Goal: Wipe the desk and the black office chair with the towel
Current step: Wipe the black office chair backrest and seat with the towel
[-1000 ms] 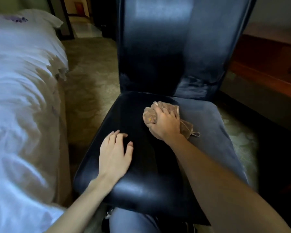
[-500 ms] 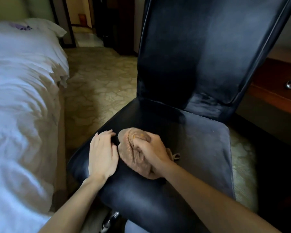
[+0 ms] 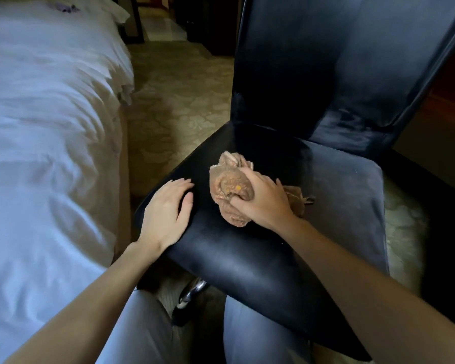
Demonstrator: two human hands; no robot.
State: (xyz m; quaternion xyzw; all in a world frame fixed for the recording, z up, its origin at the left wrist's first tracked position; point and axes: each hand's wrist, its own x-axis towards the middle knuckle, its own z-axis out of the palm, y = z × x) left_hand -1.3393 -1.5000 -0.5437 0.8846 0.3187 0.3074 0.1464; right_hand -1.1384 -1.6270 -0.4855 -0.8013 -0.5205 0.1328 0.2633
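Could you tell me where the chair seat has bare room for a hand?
Free: the seat's right side, from towel to right edge, and the front strip before both hands. Crowded: left-centre, left hand flat beside right hand gripping the towel.

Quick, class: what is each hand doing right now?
Left hand: open, flat on the glossy black chair seat.
Right hand: fingers curled, gripping the bunched tan terry towel.

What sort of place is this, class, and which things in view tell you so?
Probably a hotel room or a bedroom: a bed with white bedding stands left of the black office chair, and patterned carpet covers the floor between them.
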